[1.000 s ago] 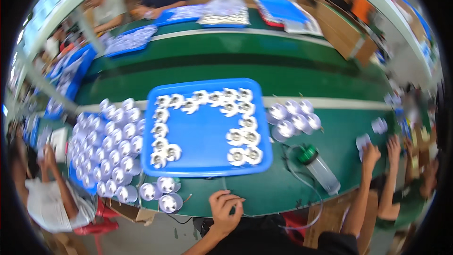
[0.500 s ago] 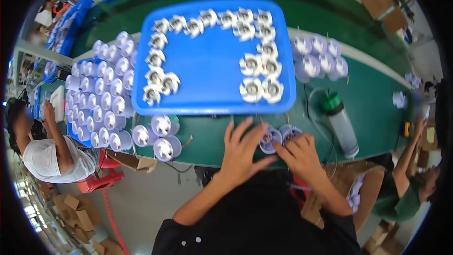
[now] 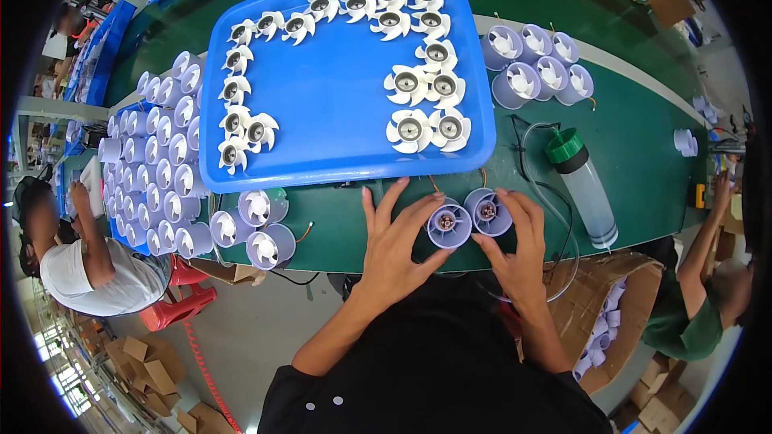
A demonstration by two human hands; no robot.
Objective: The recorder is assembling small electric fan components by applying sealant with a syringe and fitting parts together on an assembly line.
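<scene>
Two lilac cylindrical fan housings stand side by side at the bench's near edge, copper-coloured motor parts showing inside and no blades on them. My left hand (image 3: 400,245) curves its fingers and thumb around the left housing (image 3: 449,225). Around the right housing (image 3: 488,212), my right hand (image 3: 519,245) has its thumb and fingers closed. Just beyond them lies a blue tray (image 3: 322,104) with white fan impellers, such as one impeller (image 3: 409,130), set along its left, far and right sides.
Lilac housings with white blades (image 3: 259,207) stand left of my hands, with many more farther left (image 3: 165,169). Another group (image 3: 519,80) is right of the tray. A clear green-capped cylinder (image 3: 585,189) with tubing lies at right. A cardboard box (image 3: 595,313) holds housings; co-workers sit both sides.
My right hand has shifted from over the housings to the right housing's side, uncovering both motors. My head view has shifted slightly, so the tray appears higher and farther left.
</scene>
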